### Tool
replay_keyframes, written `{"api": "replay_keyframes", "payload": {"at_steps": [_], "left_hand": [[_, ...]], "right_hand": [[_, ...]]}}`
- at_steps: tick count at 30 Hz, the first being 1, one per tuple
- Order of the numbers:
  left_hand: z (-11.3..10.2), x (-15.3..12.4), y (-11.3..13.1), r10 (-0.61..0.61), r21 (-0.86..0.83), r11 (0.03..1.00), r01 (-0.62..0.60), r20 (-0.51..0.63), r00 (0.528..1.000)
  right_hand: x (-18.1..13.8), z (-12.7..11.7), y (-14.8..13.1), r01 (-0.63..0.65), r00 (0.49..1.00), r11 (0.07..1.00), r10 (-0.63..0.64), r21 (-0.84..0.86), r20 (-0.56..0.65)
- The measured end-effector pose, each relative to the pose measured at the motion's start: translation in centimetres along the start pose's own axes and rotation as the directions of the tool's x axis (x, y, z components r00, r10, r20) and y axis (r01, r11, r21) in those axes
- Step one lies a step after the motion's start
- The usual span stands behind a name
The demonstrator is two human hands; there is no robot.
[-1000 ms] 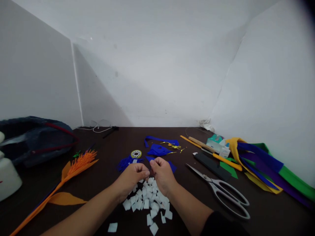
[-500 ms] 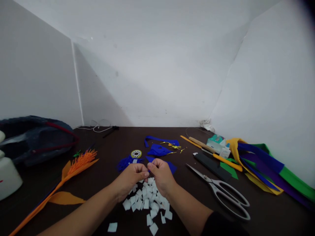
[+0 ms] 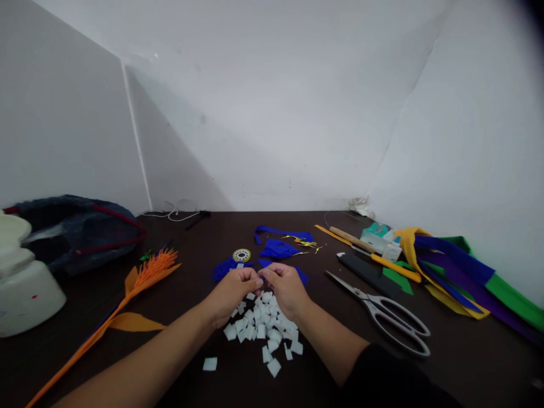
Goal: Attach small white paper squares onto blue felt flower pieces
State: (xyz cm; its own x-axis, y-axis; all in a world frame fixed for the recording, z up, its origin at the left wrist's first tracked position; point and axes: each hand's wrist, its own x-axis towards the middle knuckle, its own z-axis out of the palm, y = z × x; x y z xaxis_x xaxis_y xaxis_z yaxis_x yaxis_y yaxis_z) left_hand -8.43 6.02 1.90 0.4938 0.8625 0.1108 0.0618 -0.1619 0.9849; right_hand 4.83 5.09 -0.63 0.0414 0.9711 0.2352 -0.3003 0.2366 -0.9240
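Both hands meet above a pile of small white paper-like squares (image 3: 261, 326) on the dark table. My left hand (image 3: 236, 292) is closed, thumb and fingers pinched together. Against its fingertips, my right hand (image 3: 289, 289) is pinched in the same way. Whatever lies between the fingertips is too small and hidden to make out. Just beyond the hands are a bundle of blue strips (image 3: 223, 268), a yellow-rimmed round disc (image 3: 242, 255) and folded blue pieces (image 3: 278, 249). One loose white square (image 3: 209, 364) lies apart, left of the pile.
Open-looking scissors (image 3: 378, 309) lie at the right, near a black flat case (image 3: 368, 274) and a yellow-handled tool (image 3: 395, 267). Coloured strips (image 3: 459, 266) rest against the right wall. An orange paper flower (image 3: 140, 289), a white jar (image 3: 29, 289) and a dark blue bag (image 3: 89, 243) occupy the left.
The camera view has shifted slightly, moving the tabletop things up and mostly to the right in the picture. Both hands stay pinched together above the white squares.
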Motion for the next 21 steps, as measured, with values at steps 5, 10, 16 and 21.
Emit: {"api": "replay_keyframes", "payload": {"at_steps": [5,10,16,21], "left_hand": [[0.14,-0.09,-0.25,-0.003,0.075,0.997,0.003,-0.002,1.0],[0.29,0.01,-0.32,0.026,0.2,0.98,-0.02,-0.028,0.999],[0.2,0.31,-0.56,0.12,0.393,0.915,-0.091,-0.05,0.992],[0.0,0.37,-0.6,0.2,0.549,0.826,-0.129,-0.071,0.977]], "right_hand": [[0.05,0.01,-0.09,0.066,0.99,0.977,-0.09,-0.204,-0.112],[0.15,-0.14,0.0,0.095,0.975,0.93,-0.159,-0.355,-0.157],[0.19,-0.21,0.43,0.101,0.975,0.914,-0.171,-0.394,-0.145],[-0.1,0.1,0.27,0.056,0.98,0.931,-0.12,-0.362,-0.157]]}}
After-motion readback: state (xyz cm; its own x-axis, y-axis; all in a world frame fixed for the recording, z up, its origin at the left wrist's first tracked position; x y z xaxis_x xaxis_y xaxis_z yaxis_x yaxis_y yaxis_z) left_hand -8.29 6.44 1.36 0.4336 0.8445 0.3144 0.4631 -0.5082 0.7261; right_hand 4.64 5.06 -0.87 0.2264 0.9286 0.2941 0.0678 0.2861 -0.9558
